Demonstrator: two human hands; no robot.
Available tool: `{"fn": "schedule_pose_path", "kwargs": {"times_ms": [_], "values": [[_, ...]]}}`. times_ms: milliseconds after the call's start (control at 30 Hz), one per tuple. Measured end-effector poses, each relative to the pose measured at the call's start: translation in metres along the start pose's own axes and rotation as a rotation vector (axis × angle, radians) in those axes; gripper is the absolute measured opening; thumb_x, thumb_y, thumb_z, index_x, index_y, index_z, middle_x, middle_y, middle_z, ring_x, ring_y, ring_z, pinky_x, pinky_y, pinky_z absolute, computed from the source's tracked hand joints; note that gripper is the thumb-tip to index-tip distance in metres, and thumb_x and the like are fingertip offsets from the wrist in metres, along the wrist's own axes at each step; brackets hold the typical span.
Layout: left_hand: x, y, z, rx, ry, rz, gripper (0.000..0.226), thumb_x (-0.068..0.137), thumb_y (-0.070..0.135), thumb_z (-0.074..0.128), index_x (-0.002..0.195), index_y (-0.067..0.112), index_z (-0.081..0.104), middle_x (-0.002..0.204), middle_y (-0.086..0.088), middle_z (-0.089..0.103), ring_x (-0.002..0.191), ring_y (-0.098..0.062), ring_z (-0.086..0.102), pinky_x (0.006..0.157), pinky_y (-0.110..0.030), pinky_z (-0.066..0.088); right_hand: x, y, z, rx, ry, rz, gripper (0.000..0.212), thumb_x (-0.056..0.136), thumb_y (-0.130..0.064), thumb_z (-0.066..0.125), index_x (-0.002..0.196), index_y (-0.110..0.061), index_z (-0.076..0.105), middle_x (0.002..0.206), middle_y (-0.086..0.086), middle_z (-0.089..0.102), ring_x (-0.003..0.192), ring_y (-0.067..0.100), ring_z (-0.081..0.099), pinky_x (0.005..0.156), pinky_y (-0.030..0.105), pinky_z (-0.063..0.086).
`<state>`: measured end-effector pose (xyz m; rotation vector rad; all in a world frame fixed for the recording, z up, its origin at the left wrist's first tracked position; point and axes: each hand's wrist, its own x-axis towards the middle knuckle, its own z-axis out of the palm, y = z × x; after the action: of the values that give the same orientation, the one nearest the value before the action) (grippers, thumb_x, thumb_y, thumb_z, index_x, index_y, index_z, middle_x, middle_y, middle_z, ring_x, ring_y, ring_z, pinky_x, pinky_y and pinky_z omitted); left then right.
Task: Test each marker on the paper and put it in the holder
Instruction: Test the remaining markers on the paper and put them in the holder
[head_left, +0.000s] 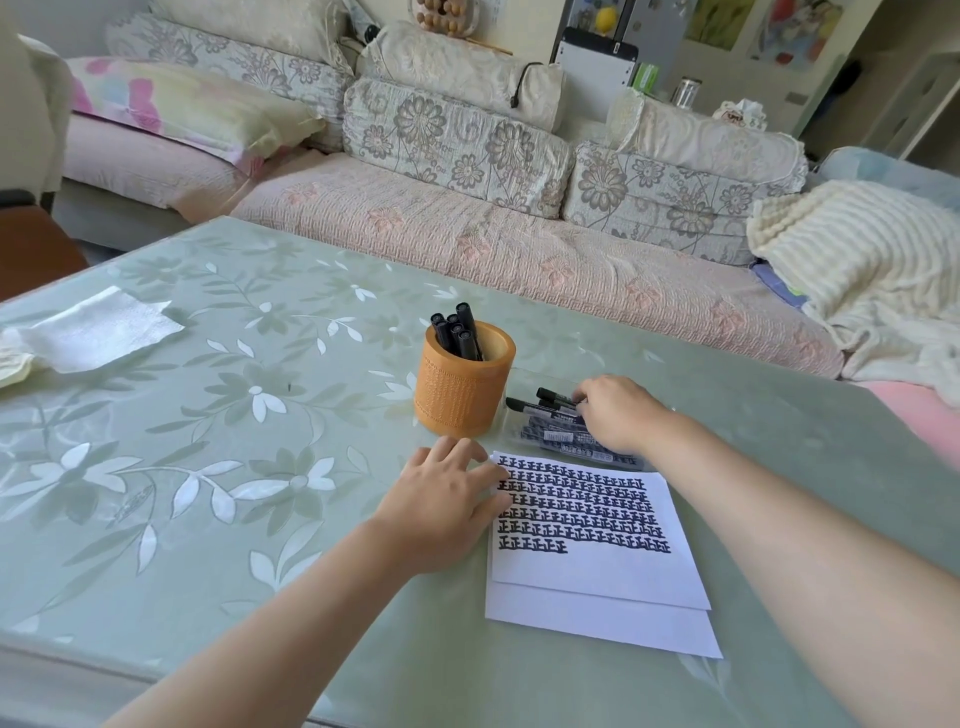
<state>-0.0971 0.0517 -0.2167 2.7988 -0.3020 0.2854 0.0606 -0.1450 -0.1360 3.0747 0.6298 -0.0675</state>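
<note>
The left hand (447, 499), fingers straight, steadies the paper (597, 571) for testing while the right hand (621, 413) reaches the far loose markers (550, 402), grip hidden.

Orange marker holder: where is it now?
Head view, near centre: the orange marker holder stands just left of the loose markers, beyond the written paper, off its top-left corner.

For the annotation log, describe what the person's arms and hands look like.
The left hand and right hand are bare: no gloves, rings or watch in view. The left forearm and right forearm are bare too, no sleeve showing before the picture's edge.
</note>
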Motion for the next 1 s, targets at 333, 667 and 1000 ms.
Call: {"fn": "schedule_pose_path", "kwargs": {"times_ms": [333, 667, 1000], "values": [[0.0, 0.0, 0.001, 0.031, -0.005, 0.019, 0.04, 0.097, 0.053, 0.038, 0.133, 0.037, 0.044, 0.135, 0.007, 0.041, 0.126, -0.017, 0.033, 0.103, -0.036, 0.03, -0.013, -0.002, -0.007, 0.21, 0.038, -0.13, 0.021, 0.095, -0.03, 0.062, 0.105, -0.018, 0.076, 0.09, -0.014, 0.058, 0.097, 0.012, 0.055, 0.083, 0.022, 0.035], [0.0, 0.002, -0.002, 0.02, 0.007, 0.017, 0.04, 0.096, 0.051, 0.042, 0.133, 0.036, 0.044, 0.135, 0.008, 0.042, 0.125, -0.017, 0.035, 0.103, -0.035, 0.031, -0.035, -0.011, -0.011, 0.052, 0.131, -0.121, 0.019, 0.104, -0.032, 0.035, 0.109, -0.021, 0.051, 0.112, 0.0, 0.06, 0.096, 0.024, 0.055, 0.078, 0.037, 0.041], [0.006, 0.017, -0.02, -0.099, 0.256, 0.0, 0.035, 0.095, 0.038, 0.049, 0.126, 0.025, 0.056, 0.114, 0.007, 0.06, 0.104, -0.018, 0.054, 0.082, -0.034, 0.05, -0.122, -0.002, 0.011, 0.311, 0.197, -0.114, 0.017, 0.091, -0.024, 0.055, 0.106, -0.031, 0.059, 0.103, -0.016, 0.061, 0.086, 0.01, 0.056, 0.075, 0.031, 0.045]]}}
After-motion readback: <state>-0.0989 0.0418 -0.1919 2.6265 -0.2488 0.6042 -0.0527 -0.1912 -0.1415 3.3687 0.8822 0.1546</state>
